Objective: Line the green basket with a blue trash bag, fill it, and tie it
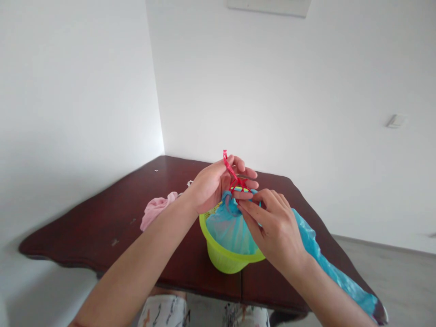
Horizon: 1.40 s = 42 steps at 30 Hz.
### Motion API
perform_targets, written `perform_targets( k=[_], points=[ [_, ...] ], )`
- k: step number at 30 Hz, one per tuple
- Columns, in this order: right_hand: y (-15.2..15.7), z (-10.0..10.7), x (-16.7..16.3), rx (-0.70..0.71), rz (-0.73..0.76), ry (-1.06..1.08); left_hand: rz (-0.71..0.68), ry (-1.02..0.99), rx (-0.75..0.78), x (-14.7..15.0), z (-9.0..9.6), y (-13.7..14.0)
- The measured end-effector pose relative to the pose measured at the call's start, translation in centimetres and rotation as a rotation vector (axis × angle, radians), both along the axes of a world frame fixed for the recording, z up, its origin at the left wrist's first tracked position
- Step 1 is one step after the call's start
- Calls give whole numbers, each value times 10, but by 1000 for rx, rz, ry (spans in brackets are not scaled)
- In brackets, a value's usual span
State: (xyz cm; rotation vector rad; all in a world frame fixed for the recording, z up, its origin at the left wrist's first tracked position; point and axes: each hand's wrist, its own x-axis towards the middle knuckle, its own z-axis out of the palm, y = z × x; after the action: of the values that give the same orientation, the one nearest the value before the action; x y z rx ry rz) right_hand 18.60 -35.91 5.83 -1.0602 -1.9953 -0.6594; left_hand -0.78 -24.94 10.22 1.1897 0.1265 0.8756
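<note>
A light blue plastic bag (pixel 231 229) sits inside a lime-green plastic basket (pixel 225 259), its top bunched up above the rim. Strips of red plastic ribbon (pixel 230 170) run over the bunched top, and one end sticks up past my left thumb. My left hand (pixel 216 181) is curved behind the ribbon, which lies between its thumb and partly spread fingers. From the right, my right hand (pixel 275 222) pinches at the bunched bag top just under the ribbon. Its fingertips partly cover what they grip.
A pink cloth (pixel 157 209) lies left of the basket, partly behind my left forearm. Another blue plastic sheet or bag (pixel 335 263) stretches along the right side of the dark red wooden table (pixel 102 213). White walls stand behind and to the left.
</note>
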Motion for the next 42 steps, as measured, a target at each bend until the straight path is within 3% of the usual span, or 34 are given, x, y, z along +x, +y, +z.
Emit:
perform_targets(
  k=[3, 7, 9, 12, 17, 20, 25, 28, 33, 37, 40, 42],
  points=[
    [0, 1, -1, 10, -1, 35, 122, 63, 262, -3, 5, -10],
    [4, 8, 4, 37, 109, 258, 638, 255, 899, -11, 12, -28],
    [12, 11, 7, -74, 177, 387, 866, 305, 1174, -14, 14, -33],
    [32, 12, 9, -313, 321, 556, 951, 308, 1380, -18, 14, -33],
    [54, 5, 9, -517, 465, 526, 857, 288, 1538, -28, 16, -24],
    [53, 0, 10, -586, 497, 498, 920, 314, 1614, -35, 15, -20],
    [42, 0, 18, -723, 548, 429, 1037, 124, 1610, -34, 2, -13],
    [35, 5, 23, -766, 580, 441, 1003, -29, 1555, -25, -6, -16],
    [24, 20, 22, -742, 692, 670, 667, -187, 1436, -3, -15, -31],
    [19, 26, 14, -703, 755, 767, 458, -27, 1556, 6, -23, -33],
    [18, 26, 10, -521, 676, 798, 401, 112, 1572, 6, -27, -31],
    [17, 25, 10, -435, 614, 817, 445, 74, 1572, 4, -26, -32]
  ],
)
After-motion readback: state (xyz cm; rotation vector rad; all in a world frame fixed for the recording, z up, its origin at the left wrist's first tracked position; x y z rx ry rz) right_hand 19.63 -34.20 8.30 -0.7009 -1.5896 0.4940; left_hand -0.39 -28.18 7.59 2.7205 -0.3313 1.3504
